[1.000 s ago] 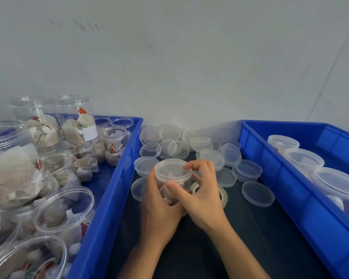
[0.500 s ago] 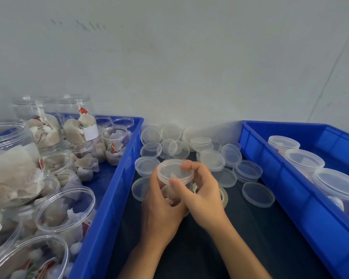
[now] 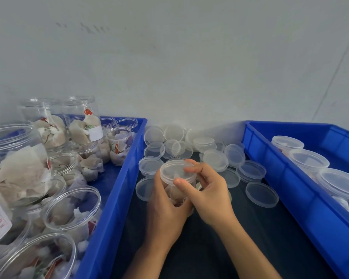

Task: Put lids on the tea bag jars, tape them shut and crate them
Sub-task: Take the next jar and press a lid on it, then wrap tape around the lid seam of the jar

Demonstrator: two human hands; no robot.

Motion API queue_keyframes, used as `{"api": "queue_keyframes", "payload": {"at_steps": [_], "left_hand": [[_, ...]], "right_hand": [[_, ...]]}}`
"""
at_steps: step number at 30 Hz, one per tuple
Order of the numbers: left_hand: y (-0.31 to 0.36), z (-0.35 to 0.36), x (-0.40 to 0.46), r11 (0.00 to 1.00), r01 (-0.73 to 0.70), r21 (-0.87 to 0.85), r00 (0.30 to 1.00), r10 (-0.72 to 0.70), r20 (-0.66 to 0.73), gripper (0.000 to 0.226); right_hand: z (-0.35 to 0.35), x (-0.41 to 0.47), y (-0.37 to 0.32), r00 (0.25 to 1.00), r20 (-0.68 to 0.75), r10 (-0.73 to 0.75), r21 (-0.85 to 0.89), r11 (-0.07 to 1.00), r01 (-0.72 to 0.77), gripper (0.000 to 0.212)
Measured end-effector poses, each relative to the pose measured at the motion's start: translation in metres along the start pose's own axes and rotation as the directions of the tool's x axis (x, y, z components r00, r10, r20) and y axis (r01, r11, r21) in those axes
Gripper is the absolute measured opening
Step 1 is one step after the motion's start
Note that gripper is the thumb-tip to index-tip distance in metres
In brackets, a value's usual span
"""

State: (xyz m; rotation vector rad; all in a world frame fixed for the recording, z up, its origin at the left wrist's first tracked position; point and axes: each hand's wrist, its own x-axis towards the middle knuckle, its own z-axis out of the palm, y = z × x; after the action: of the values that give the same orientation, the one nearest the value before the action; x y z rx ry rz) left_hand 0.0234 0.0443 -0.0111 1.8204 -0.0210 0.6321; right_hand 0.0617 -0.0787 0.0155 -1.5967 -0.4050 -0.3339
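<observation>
**Lidded tea bag jar held between both hands**

A small clear plastic jar of tea bags (image 3: 174, 193) is held above the dark tabletop (image 3: 250, 234), between the two blue plastic crates. The left hand (image 3: 165, 212) is wrapped around the jar's body, its fingers curled about the wall. A round translucent plastic lid (image 3: 174, 171) is seated on the jar's mouth, and the rim of that lid is pinched by the right hand (image 3: 210, 196), thumb on the near edge and fingertips (image 3: 191, 169) on the far edge.

Just behind the right hand, part of a roll of clear tape (image 3: 199, 186) is seen lying on the tabletop. A scatter of loose translucent lids (image 3: 216, 159) is spread across the tabletop toward the grey wall (image 3: 169, 57).

The left blue crate (image 3: 117, 194) is filled with open clear jars of tea bags (image 3: 73, 208), without lids. In the right blue crate (image 3: 290, 188), lidded clear jars (image 3: 308, 160) are stood in a row.
</observation>
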Motion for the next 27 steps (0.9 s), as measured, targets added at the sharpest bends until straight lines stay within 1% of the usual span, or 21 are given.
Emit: {"api": "queue_keyframes", "payload": {"at_steps": [2,5,8,11,13,14,15,16,17,18,19,20,21,25,27], "left_hand": [[0.0,0.002,-0.001,1.0,0.007,0.005,1.0,-0.007,-0.021,0.091],[0.0,0.003,-0.001,1.0,0.0,0.027,0.998,0.002,-0.055,0.093],[0.001,0.003,-0.001,1.0,0.004,0.013,0.998,-0.003,-0.07,0.09],[0.004,0.002,-0.001,1.0,0.009,-0.002,0.996,-0.01,-0.084,0.087],[0.005,0.001,0.0,1.0,0.018,-0.001,0.995,-0.018,-0.094,0.091],[0.004,0.001,0.001,1.0,0.019,0.006,0.995,-0.018,-0.098,0.094],[0.002,0.002,0.001,1.0,0.017,0.013,0.995,-0.015,-0.1,0.095],[0.001,0.002,0.001,1.0,0.012,0.021,0.995,-0.01,-0.101,0.095],[0.001,0.002,0.001,1.0,0.007,0.031,0.995,-0.004,-0.099,0.095],[0.0,0.002,0.001,0.999,0.006,0.039,0.995,-0.003,-0.096,0.097],[-0.001,0.003,0.002,0.999,0.011,0.046,0.996,-0.007,-0.092,0.101],[-0.002,0.003,0.002,0.999,0.015,0.052,0.996,-0.01,-0.084,0.104],[-0.003,0.003,0.003,0.998,0.013,0.057,0.997,-0.009,-0.074,0.106],[-0.006,0.001,0.003,0.994,0.009,0.111,0.999,-0.004,-0.046,0.117],[0.001,-0.001,0.002,0.986,0.013,0.166,0.993,0.006,-0.114,0.123]], "right_hand": [[0.001,-0.002,0.0,0.999,-0.044,-0.002,-0.074,0.997,-0.001,0.042],[0.0,-0.003,-0.002,0.996,-0.089,0.002,-0.137,0.99,-0.015,0.049],[0.002,-0.006,-0.004,0.994,-0.11,0.0,-0.183,0.983,-0.021,0.046],[-0.004,-0.004,-0.008,0.998,-0.055,0.004,-0.167,0.986,-0.013,0.039],[-0.019,0.003,-0.011,0.999,0.001,0.041,-0.172,0.984,-0.04,0.031],[-0.029,0.006,-0.012,0.997,0.009,0.072,-0.202,0.977,-0.069,0.027],[-0.04,0.009,-0.012,0.995,0.007,0.104,-0.281,0.955,-0.098,0.022],[-0.051,0.011,-0.01,0.99,0.013,0.143,-0.413,0.902,-0.125,0.02],[-0.06,0.011,-0.007,0.978,0.045,0.203,-0.569,0.81,-0.142,0.021],[-0.066,0.011,-0.004,0.956,0.097,0.277,-0.712,0.69,-0.128,0.026],[-0.069,0.01,-0.001,0.927,0.148,0.344,-0.817,0.571,-0.082,0.034],[-0.069,0.009,0.0,0.905,0.184,0.384,-0.873,0.488,-0.029,0.039],[-0.067,0.008,0.0,0.893,0.205,0.4,-0.894,0.448,0.005,0.04],[-0.065,0.01,-0.003,0.886,0.236,0.4,-0.907,0.417,0.054,0.021],[-0.07,0.011,-0.006,0.881,0.22,0.419,-0.893,0.449,0.009,0.014]]}}
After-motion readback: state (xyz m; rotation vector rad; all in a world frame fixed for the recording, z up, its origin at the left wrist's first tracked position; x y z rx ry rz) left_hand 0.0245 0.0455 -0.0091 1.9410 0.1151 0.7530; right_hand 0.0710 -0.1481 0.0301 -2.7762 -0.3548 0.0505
